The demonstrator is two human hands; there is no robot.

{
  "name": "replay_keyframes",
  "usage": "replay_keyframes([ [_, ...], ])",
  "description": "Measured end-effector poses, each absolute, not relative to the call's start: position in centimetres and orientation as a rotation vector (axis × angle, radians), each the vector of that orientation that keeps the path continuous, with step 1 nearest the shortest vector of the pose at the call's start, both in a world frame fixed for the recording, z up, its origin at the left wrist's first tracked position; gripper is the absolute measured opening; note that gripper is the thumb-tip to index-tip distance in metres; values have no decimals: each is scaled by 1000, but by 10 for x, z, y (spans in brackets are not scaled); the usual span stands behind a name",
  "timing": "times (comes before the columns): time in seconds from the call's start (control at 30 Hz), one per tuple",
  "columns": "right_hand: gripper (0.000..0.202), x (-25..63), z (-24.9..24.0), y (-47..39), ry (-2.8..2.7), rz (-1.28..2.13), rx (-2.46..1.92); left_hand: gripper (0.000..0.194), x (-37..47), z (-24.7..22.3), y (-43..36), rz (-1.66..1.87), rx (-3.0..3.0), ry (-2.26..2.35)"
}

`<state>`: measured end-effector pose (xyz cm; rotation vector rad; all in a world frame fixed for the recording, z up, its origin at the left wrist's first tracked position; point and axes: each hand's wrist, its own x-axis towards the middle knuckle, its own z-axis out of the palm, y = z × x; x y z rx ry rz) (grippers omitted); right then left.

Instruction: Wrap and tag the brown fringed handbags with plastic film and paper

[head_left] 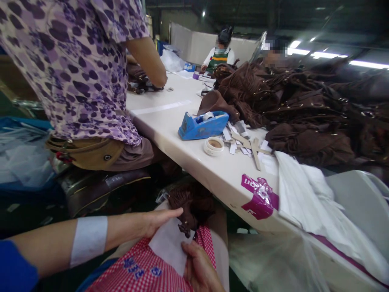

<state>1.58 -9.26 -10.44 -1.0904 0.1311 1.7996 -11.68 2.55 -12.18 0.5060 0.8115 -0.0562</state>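
Over my lap, my left hand reaches in from the left, fingers stretched out, thumb extended over the top of a white sheet. My right hand holds the sheet's right edge between thumb and fingers. Just beyond the sheet, a gathered dark brown fabric item lies on my lap, its strap end touching the sheet. Beneath is a red and white checked apron with blue writing. A white band is wrapped round my left forearm.
On the white table are a blue tape dispenser, a round tub, paper scraps, white sheets and a heap of brown bags. A person in a patterned shirt stands at the left; others sit farther back.
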Motion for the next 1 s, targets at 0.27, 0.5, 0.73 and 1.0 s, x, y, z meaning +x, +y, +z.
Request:
replay_keyframes([
  [0.27, 42, 18, -120, -97, 160, 1787, -942, 27, -99, -113, 18, 60, 796, 1015],
  [0.5, 56, 15, -112, -94, -114, 1717, -1163, 27, -104, -100, 19, 86, 1063, 1129],
  [0.73, 57, 28, -105, -98, 17, 1811, -1011, 26, -112, -84, 19, 69, 1457, 1220],
  [1.0, 52, 25, -117, -100, -142, 1605, -1248, 44, -106, -81, 10, 61, 1575, 1136],
])
